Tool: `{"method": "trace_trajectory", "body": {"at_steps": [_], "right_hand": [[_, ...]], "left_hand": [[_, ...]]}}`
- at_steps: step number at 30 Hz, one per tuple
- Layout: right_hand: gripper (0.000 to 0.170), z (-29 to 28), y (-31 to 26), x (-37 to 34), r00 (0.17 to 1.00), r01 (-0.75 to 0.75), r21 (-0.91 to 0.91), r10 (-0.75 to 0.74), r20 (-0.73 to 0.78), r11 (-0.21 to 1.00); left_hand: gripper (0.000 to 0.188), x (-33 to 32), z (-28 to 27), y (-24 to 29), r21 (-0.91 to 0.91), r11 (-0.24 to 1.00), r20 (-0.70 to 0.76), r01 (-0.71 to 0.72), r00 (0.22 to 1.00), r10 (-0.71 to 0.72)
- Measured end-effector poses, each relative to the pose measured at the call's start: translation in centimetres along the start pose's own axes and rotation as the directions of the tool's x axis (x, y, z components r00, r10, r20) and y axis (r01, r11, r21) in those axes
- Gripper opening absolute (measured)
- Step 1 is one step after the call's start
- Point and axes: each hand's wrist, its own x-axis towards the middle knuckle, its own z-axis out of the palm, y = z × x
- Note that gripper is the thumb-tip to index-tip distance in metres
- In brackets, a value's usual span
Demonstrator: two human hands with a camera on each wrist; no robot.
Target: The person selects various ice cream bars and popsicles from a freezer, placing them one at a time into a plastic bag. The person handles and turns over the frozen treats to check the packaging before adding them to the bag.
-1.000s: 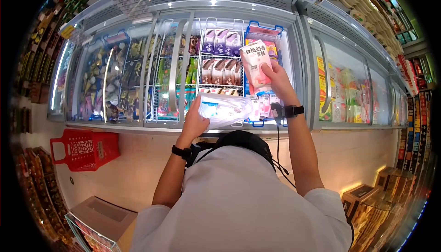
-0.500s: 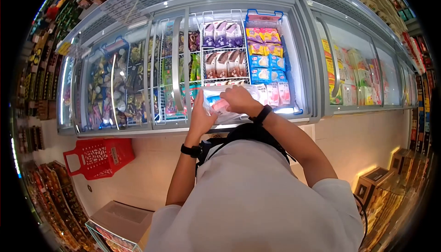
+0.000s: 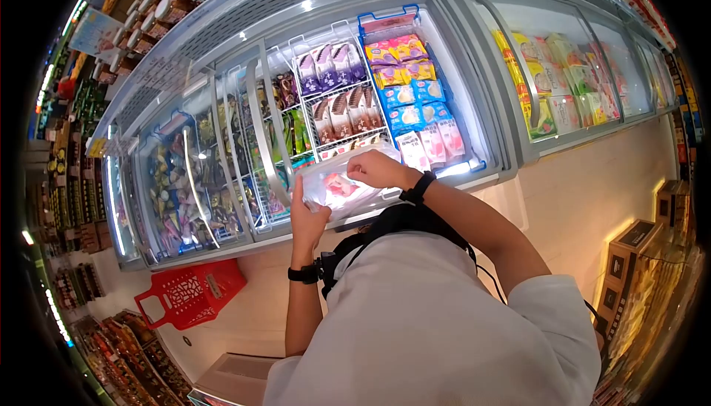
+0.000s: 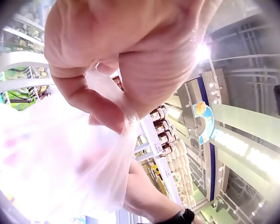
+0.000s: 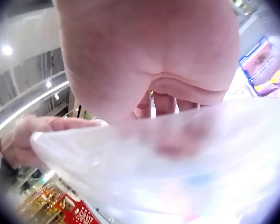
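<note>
My left hand (image 3: 306, 215) pinches the edge of a thin clear plastic bag (image 3: 317, 182) between thumb and fingers, at the bag's left side. In the left wrist view the film (image 4: 91, 158) hangs in folds from that pinch. A pink-and-white ice cream pack (image 3: 341, 186) shows inside the bag. My right hand (image 3: 376, 169) is over the bag's mouth with its fingers bent. In the right wrist view its fingertips (image 5: 177, 147) blur through the film behind the rim; I cannot tell whether they grip anything.
An open chest freezer (image 3: 485, 121) lies in front, with pink ice cream packs (image 3: 433, 145), blue packs (image 3: 406, 119) and wire baskets (image 3: 342, 94) of purple and brown packs. A sliding glass lid's handle (image 3: 261, 128) crosses left. A red shopping basket (image 3: 194, 291) stands on the floor.
My right hand has brought the pink ice cream pack from over the freezer leftward and down into the bag. The left hand keeps hold of the bag. The head view has turned.
</note>
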Motion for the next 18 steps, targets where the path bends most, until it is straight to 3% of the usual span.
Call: {"method": "trace_trajectory", "body": {"at_steps": [1, 3, 5, 6, 7, 9, 10, 13, 18], "right_hand": [[0.020, -0.8, 0.8, -0.6, 0.992, -0.036, 0.103, 0.047, -0.113, 0.994], [0.018, -3.3, 3.1, -1.7, 0.959, -0.152, 0.132, 0.179, -0.219, 0.979], [0.021, -4.6, 9.3, -2.6, 0.927, -0.210, 0.136, 0.241, -0.286, 0.968], [0.020, -5.5, 11.9, -3.3, 0.902, -0.285, 0.250, 0.348, -0.257, 0.925], [0.019, -6.3, 14.0, -4.1, 0.868, -0.355, 0.362, 0.448, -0.215, 0.862], [0.014, -8.2, 16.8, -5.1, 0.739, -0.454, 0.666, 0.668, -0.089, 0.592], [0.010, -8.5, 18.2, -5.1, 0.675, -0.408, 0.777, 0.732, -0.097, 0.480], [0.008, -9.3, 23.3, -4.7, 0.564, -0.293, 0.910, 0.822, -0.083, 0.293], [0.008, -10.3, 31.6, -2.2, 0.522, -0.436, 0.803, 0.841, -0.141, 0.406]], "left_hand": [[0.094, 0.0, 0.2, 0.0, 0.005, 1.000, -0.021, 0.005, 1.000, -0.005], [0.090, -0.3, 0.8, 0.8, -0.021, 0.999, -0.086, 0.039, 0.995, -0.041], [0.086, -0.4, 1.2, 0.9, -0.020, 0.997, -0.133, 0.072, 0.988, -0.074], [0.084, -0.2, 1.3, 0.3, -0.010, 0.996, -0.147, 0.086, 0.985, -0.086], [0.083, -0.3, 1.3, 0.0, 0.004, 0.995, -0.159, 0.100, 0.982, -0.098], [0.081, -0.8, 2.1, 0.8, 0.007, 0.993, -0.170, 0.119, 0.979, -0.117], [0.081, -0.9, 2.4, 0.8, 0.016, 0.991, -0.184, 0.130, 0.975, -0.125], [0.080, -1.4, 3.8, 0.7, 0.019, 0.992, -0.241, 0.128, 0.963, -0.119], [0.076, -2.3, 6.7, 2.1, 0.054, 0.979, -0.325, 0.198, 0.930, -0.170]]}}
